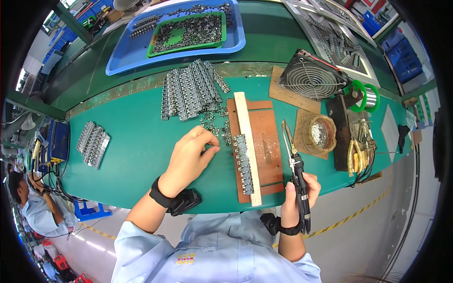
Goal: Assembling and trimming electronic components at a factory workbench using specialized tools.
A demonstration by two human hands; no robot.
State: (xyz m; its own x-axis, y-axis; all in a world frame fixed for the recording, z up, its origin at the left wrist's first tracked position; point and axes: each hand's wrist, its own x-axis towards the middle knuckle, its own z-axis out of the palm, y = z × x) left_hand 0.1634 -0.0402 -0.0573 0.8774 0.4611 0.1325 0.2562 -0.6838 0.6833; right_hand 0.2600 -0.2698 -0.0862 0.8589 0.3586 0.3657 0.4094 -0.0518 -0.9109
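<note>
Nearest the body, the right hand is wrapped closed around the black handle of a soldering iron, whose metal tip points away over the green bench mat beside a brown jig board. The left hand rests on the mat just left of that board, its fingers curled narrow with the tips pinched at a small metal clip; whether the clip is lifted or lying on the mat cannot be told. A pale wooden strip runs along the board, and a row of metal parts lies against its left side. Loose clips are scattered just beyond the left fingertips. Farther out, rows of metal pieces lie stacked, a brass-wool tip cleaner sits to the right, then a small fan. At the far edge a blue tray holds a green tray of parts.
</note>
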